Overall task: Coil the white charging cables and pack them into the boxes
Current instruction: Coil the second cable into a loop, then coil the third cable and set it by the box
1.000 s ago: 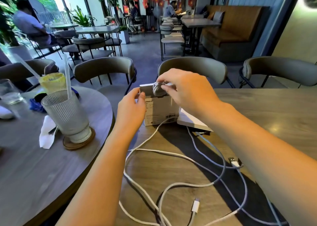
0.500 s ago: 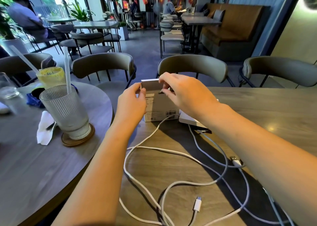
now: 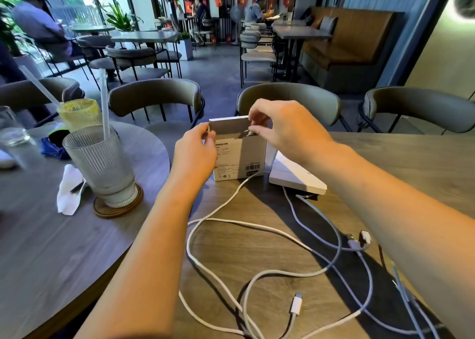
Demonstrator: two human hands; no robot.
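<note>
White box (image 3: 237, 156) upright: left hand (image 3: 196, 153) grips side, right hand (image 3: 285, 130) at top.

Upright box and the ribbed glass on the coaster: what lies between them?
In the head view, the left hand gripping the upright box, then bare tabletop across to the ribbed glass.

Wooden table (image 3: 385, 163); on it boxes (image 3: 240, 158), loose cables (image 3: 257, 225), glass (image 3: 102, 163).

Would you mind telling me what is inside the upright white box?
Through the open top of the box, a bit of coiled cable shows under the right hand; the walls hide the rest.
</note>
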